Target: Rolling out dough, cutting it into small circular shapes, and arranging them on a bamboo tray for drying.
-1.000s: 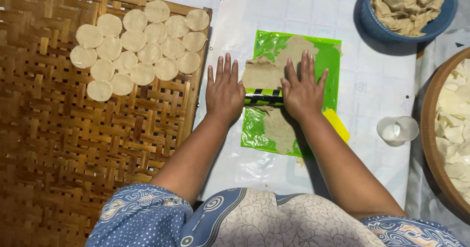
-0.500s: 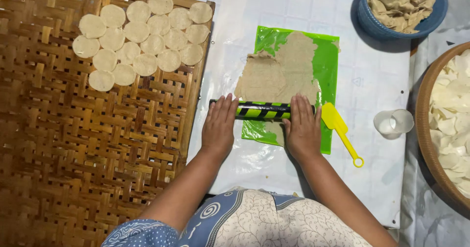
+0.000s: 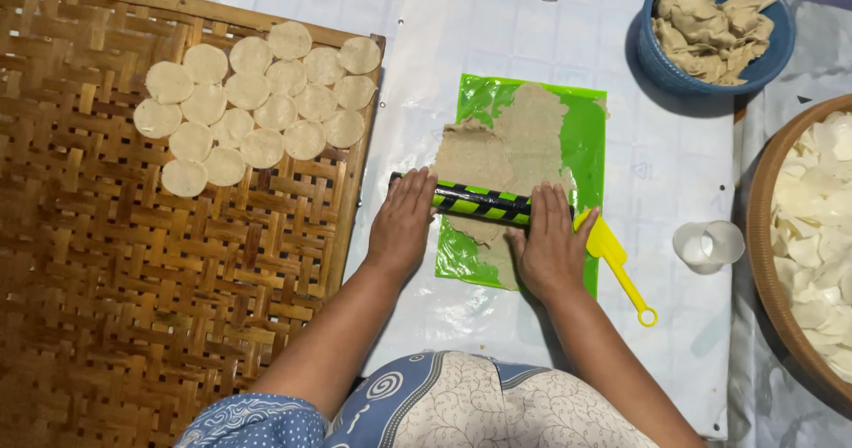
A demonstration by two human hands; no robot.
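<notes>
Single head-worn view, looking steeply down, close over the floor work area

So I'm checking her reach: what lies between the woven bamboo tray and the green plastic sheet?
Head view: only bare white table covering between woven bamboo tray and green plastic sheet, plus her left hand lower down.

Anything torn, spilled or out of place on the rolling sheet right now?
The dough sheet is ragged, its left edge torn and uneven under the striped roller. The yellow scraper lies half on the green mat. Nothing looks spilled.
</notes>
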